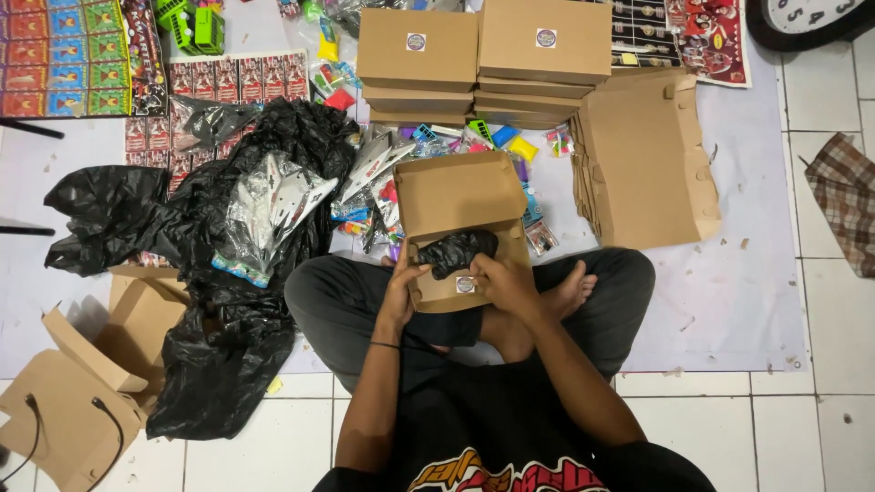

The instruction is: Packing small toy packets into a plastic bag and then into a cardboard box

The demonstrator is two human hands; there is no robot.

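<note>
**Both hands on an open cardboard box in the lap**

The person sits cross-legged on a white tiled floor (784, 428), and both hands meet over a small brown cardboard box (460, 232) resting on the legs. The left hand (403, 287) presses against the box's left edge, fingers curled onto the cardboard rim. The right hand (503, 281) grips the front flap near a round sticker (465, 284), fingers closed on the cardboard. The lid stands open toward 12 o'clock, and a crumpled black plastic wrap (458, 251) lies inside the box, touching its front wall between the two hands.

At 9 o'clock from the box a big black plastic bag (219, 346) sprawls over the floor, with clear-wrapped silver toy packs (273, 205) lying on it. At 8 o'clock sit folded brown paper bags with black cord handles (64, 410). At 3 o'clock a pile of flat unfolded cardboard blanks (643, 159) lies on a pale sheet (747, 273). At 12 o'clock small colourful toys (510, 144) are scattered just beyond the lid, and behind them stand two stacks of closed brown boxes (483, 64).
</note>
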